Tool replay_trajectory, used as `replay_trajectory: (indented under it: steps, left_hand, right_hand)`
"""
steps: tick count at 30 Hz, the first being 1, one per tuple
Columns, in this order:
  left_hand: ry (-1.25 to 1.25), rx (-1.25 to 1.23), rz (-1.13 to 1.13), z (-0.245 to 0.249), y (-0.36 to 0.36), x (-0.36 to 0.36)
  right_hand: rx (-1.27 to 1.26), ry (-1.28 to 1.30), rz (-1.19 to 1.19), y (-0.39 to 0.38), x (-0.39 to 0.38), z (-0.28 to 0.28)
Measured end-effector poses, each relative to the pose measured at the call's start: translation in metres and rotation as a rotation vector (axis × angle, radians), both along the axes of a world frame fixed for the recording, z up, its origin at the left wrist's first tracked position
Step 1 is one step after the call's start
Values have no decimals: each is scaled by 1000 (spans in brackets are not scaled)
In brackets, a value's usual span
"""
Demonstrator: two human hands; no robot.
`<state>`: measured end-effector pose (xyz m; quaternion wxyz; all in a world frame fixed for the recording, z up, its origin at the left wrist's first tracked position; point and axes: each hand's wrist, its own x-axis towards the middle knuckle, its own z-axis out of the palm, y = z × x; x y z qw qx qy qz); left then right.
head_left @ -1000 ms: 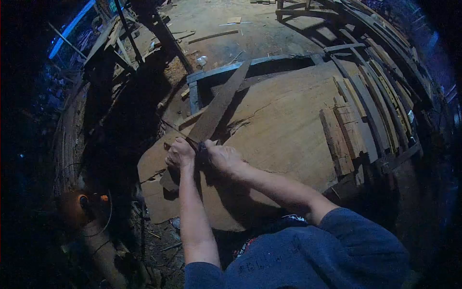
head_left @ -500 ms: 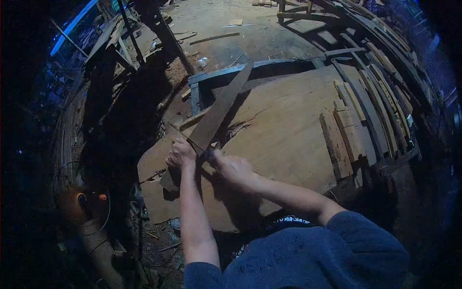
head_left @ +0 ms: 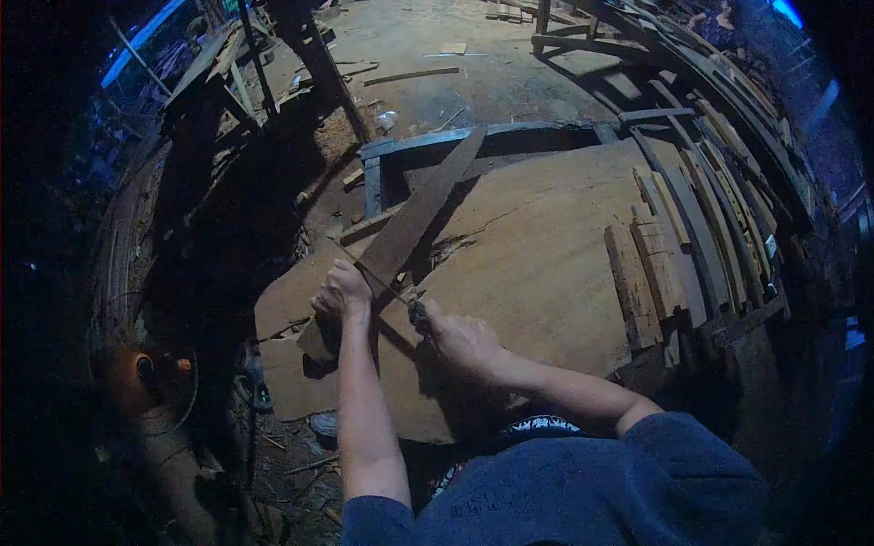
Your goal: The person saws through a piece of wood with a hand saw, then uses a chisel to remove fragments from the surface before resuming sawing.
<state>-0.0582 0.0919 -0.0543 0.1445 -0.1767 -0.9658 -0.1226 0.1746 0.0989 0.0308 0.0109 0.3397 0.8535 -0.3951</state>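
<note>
A long, tapering wooden board (head_left: 421, 214) lies slantwise over a large wooden slab (head_left: 537, 246), its far end resting near a weathered wooden frame. My left hand (head_left: 342, 291) is closed on the near part of the board, which shows again below the wrist. Beside it, a thin blade seen edge-on, apparently a handsaw (head_left: 393, 291), crosses the board diagonally. My right hand (head_left: 460, 341) grips its dark handle, to the right of the board. The blade's teeth are too small to make out.
Rough wooden strips (head_left: 646, 273) lie along the slab's right side. The weathered wooden frame (head_left: 437, 136) borders its far edge. An orange power tool or similar device (head_left: 137, 382) sits at lower left. Scrap wood litters the ground, and another person (head_left: 719, 32) is at upper right.
My right hand has drawn the handle back, down and to the right, exposing more blade beside the board. My left hand keeps its hold on the board.
</note>
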Motion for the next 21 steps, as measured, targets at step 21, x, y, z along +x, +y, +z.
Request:
replay_trajectory:
  steps: [21]
  left_hand:
    - [-137,50,-42,-9,2,-14]
  right_hand:
    - [124,121,53,-1,-5,-7]
